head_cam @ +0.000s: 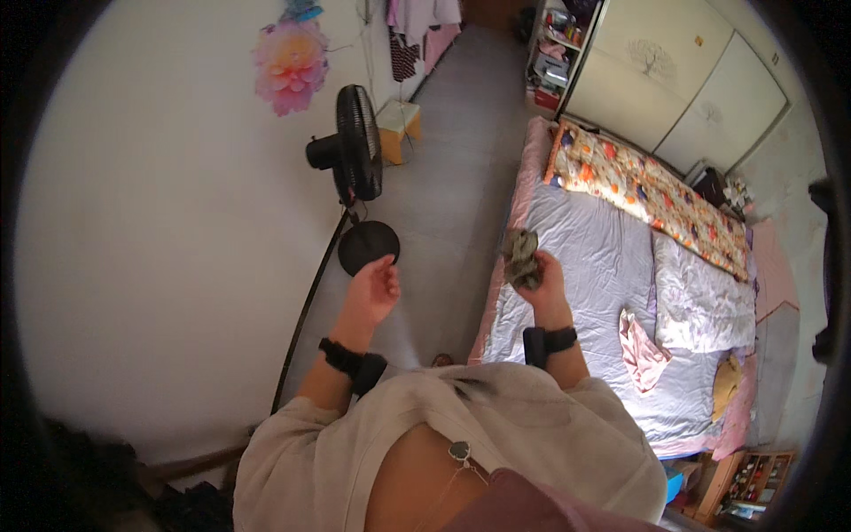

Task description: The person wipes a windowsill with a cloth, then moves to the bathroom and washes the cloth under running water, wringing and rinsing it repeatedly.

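Note:
My right hand (548, 282) grips a crumpled olive-grey cloth item (522, 259) above the near edge of the bed. Its fingers close around the right side of the cloth. My left hand (381, 289) is raised with curled fingers, over the floor beside the round base of a black pedestal fan (369, 247). Nothing shows in the left hand, though its palm is only partly visible. Both wrists wear black straps with a small box. On the grey-lilac bed sheet (578, 266) lie a pink cloth (641, 352) and a tan item (727, 387).
A folded patterned quilt (651, 193) and a white floral pillow or cover (705, 292) lie on the bed. A yellow-legged stool (399, 126) stands behind the fan by the left wall. Sliding-door wardrobe (645, 66) and open shelves (555, 60) stand beyond the bed.

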Motion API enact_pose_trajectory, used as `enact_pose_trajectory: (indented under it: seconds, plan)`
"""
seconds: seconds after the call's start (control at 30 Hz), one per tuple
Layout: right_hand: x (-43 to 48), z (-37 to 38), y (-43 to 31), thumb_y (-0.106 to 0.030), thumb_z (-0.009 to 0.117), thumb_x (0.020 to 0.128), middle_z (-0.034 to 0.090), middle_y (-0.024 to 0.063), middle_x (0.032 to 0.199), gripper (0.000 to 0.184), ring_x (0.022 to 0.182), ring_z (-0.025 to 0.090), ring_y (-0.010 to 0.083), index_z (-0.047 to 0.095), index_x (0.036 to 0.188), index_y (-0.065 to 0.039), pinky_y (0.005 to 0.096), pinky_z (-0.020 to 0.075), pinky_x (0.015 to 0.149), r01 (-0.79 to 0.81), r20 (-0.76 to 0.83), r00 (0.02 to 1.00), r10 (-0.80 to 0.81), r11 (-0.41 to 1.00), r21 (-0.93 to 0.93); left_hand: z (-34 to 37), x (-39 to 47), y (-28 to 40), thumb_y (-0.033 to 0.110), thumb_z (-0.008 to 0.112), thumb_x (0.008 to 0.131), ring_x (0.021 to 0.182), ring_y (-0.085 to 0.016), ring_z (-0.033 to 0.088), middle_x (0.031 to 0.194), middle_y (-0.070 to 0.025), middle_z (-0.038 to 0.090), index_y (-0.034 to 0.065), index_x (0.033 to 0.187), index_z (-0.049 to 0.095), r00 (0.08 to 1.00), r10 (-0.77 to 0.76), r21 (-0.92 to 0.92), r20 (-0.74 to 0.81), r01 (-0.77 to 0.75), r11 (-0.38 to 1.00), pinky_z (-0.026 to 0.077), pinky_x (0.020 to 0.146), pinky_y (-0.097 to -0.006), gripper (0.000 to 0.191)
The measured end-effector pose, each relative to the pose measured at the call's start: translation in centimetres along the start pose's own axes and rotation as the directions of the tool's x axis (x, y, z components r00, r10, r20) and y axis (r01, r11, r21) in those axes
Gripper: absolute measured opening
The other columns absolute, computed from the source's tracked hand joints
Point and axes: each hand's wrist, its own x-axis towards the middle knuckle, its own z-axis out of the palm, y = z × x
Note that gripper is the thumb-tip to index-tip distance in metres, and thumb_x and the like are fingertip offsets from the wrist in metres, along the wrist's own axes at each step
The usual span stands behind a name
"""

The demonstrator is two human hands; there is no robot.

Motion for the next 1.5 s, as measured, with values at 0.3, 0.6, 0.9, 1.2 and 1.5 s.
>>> enact_pose_trajectory:
  seconds: [0.3, 0.6, 0.9, 1.2, 1.5]
  plan:
    - [16.8, 4.2, -11.4, -0.015, 0.044, 0.083, 0.062, 0.0161, 0.103, 0.03, 0.095, 0.059, 0.0322, 0.058, 0.104, 0.001, 0.044, 0.0476, 0.086, 0.105, 0.11, 0.988, -0.111, 0.993, 0.054, 12.2, 20.6, 4.8, 0.015, 0.052, 0.089, 0.063, -0.014, 0.049, 0.074, -0.0032, 0.056, 0.0054, 0.099, 0.056, 0.991, -0.103, 0.058, 0.086, 0.098, 0.993, 0.04, 0.057, -0.0258, 0.014]
    - [34.1, 14.7, -21.6, -0.015, 0.046, 0.083, 0.061, 0.0146, 0.108, 0.032, 0.099, 0.059, 0.0306, 0.056, 0.11, -0.001, 0.0456, 0.048, 0.087, 0.152, -0.07, 0.987, -0.146, 0.985, 0.081, 22.7, 45.0, 14.7, 0.015, 0.052, 0.09, 0.062, -0.014, 0.05, 0.075, -0.003, 0.057, 0.0045, 0.101, 0.057, 0.967, -0.163, 0.068, 0.194, 0.152, 0.986, 0.041, 0.056, -0.0256, 0.016]
    - [49.8, 18.4, -36.3, -0.01, 0.045, 0.082, 0.061, 0.0082, 0.106, 0.035, 0.093, 0.06, 0.0272, 0.054, 0.115, -0.018, 0.0422, 0.0505, 0.077, 0.286, -0.06, 0.958, -0.282, 0.955, 0.08, 34.2, 66.4, 20.5, 0.015, 0.054, 0.089, 0.06, -0.014, 0.049, 0.072, -0.0019, 0.057, 0.0045, 0.098, 0.058, 0.954, -0.217, 0.187, 0.208, 0.179, 0.966, 0.041, 0.056, -0.0265, 0.014]
    - [73.2, 20.9, -53.6, -0.017, 0.046, 0.086, 0.061, 0.0135, 0.108, 0.029, 0.095, 0.061, 0.0292, 0.055, 0.108, -0.001, 0.0422, 0.0489, 0.084, 0.206, 0.024, 0.977, -0.21, 0.973, 0.107, 44.2, 88.7, 26.9, 0.016, 0.055, 0.088, 0.06, -0.012, 0.05, 0.072, -0.0017, 0.057, 0.005, 0.097, 0.06, 0.991, -0.107, 0.211, 0.077, 0.089, 0.974, 0.041, 0.052, -0.0216, 0.015]
    - [94.8, 31.3, -66.8, -0.014, 0.046, 0.086, 0.061, 0.0143, 0.104, 0.027, 0.094, 0.06, 0.029, 0.055, 0.106, 0.001, 0.0431, 0.0478, 0.085, 0.121, 0.07, 0.99, -0.124, 0.992, 0.044, 49.1, 108.9, 37.4, 0.016, 0.051, 0.09, 0.061, -0.012, 0.05, 0.073, -0.0011, 0.056, 0.0055, 0.099, 0.06, 0.991, 0.104, 0.033, 0.088, -0.107, 0.994, 0.041, 0.054, -0.0252, 0.017]
